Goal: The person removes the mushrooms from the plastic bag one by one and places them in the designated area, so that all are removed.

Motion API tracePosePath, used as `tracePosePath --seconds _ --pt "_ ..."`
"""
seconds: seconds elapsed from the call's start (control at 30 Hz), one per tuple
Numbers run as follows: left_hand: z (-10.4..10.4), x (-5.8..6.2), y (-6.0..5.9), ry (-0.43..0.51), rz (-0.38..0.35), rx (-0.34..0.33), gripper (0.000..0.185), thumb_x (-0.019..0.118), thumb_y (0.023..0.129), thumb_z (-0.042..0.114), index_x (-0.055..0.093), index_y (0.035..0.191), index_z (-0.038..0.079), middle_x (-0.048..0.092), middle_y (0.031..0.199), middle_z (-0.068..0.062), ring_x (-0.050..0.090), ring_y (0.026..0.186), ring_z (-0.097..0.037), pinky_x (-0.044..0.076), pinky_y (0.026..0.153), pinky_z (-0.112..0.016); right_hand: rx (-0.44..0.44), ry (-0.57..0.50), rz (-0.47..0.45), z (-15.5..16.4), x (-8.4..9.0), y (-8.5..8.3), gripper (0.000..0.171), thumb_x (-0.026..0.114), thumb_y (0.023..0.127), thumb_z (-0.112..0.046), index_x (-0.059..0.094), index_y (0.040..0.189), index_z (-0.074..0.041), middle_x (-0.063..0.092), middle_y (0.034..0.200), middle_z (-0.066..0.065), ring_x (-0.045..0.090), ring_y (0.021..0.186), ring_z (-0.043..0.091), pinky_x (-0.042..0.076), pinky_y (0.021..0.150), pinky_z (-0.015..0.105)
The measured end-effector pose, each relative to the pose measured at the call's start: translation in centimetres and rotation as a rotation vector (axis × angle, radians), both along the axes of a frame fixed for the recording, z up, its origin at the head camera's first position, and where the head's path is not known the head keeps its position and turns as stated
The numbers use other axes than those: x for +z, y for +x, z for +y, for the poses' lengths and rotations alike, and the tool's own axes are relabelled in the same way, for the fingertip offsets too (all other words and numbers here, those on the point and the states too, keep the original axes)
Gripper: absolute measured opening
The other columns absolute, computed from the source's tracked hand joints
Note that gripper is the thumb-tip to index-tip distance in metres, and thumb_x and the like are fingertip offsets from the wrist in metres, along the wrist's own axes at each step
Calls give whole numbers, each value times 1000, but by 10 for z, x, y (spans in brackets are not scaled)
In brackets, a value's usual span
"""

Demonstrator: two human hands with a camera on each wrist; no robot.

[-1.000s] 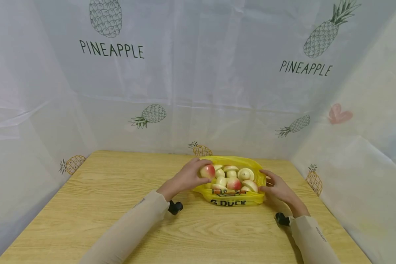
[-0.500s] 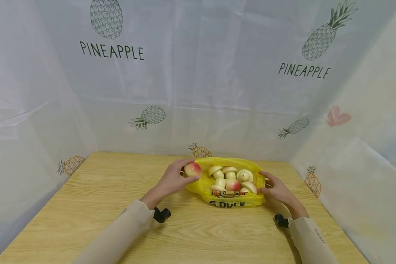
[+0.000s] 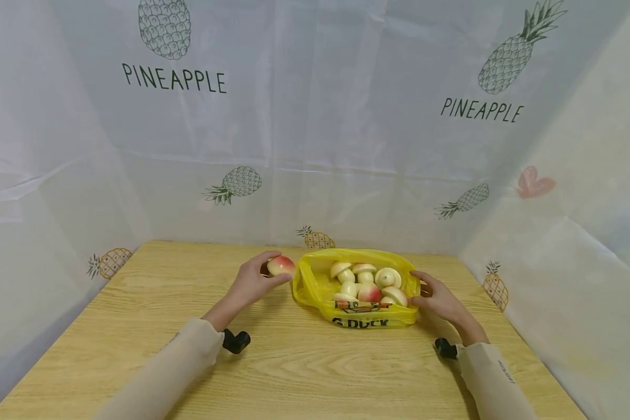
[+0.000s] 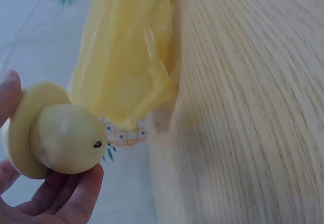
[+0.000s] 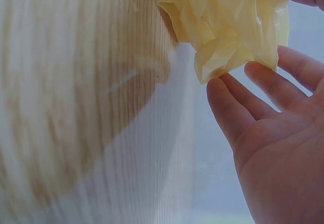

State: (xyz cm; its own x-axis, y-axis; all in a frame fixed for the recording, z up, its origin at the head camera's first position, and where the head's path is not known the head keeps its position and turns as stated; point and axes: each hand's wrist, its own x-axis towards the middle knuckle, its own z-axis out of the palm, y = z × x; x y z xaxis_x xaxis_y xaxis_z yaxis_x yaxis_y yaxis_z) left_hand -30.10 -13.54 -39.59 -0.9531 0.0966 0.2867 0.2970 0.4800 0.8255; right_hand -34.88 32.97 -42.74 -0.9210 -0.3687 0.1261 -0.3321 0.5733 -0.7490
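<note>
In the head view my left hand (image 3: pixel 252 283) grips a toy mushroom (image 3: pixel 281 266) with a red and cream cap, just left of the yellow plastic bag (image 3: pixel 317 294). The left wrist view shows the rounded pale stem of that mushroom (image 4: pixel 68 138), a small dark spot on its end, with thumb and fingers around the cap. The bag lies on its side with its mouth spread, and several more mushrooms (image 3: pixel 387 277) rest inside. My right hand (image 3: pixel 443 300) touches the bag's right end. Its spread fingertips meet the crumpled yellow plastic (image 5: pixel 228 26) in the right wrist view.
The wood-grain table (image 3: pixel 304 373) extends in front of the bag and to both sides. A white sheet (image 3: pixel 346 134) printed with pineapples hangs behind the table and along its sides. Black wrist mounts (image 3: pixel 236 342) sit at both sleeves.
My left hand has carried the mushroom leftward, from over the bag's mouth to outside its left edge. The bag's left side now shows uncovered. My right hand has stayed at the bag's right end.
</note>
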Motion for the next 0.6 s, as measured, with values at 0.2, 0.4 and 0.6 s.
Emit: tracePosePath --seconds 0.2,0.4,0.6 --pt "-11 -5 -7 -30 -51 27 65 76 79 44 53 135 20 61 89 -4 53 72 -19 47 58 -30 -6 14 6 -1 2 0 81 71 86 -23 26 149 -2 26 149 29 35 128 52 41 96 57" --pt "-17 -8 -11 -93 -70 19 65 77 81 36 52 135 13 62 96 -8 55 75 -19 48 61 -30 -22 21 3 0 0 -1 81 71 86 -25 27 149 -3 26 150 28 35 129 51 40 97 56" --pt "-20 -12 -15 -210 -53 7 61 78 81 28 53 133 7 62 109 -11 58 82 -18 49 66 -30 -14 15 1 2 -2 -2 80 71 86 -24 27 149 -2 26 150 28 35 129 51 40 97 56"
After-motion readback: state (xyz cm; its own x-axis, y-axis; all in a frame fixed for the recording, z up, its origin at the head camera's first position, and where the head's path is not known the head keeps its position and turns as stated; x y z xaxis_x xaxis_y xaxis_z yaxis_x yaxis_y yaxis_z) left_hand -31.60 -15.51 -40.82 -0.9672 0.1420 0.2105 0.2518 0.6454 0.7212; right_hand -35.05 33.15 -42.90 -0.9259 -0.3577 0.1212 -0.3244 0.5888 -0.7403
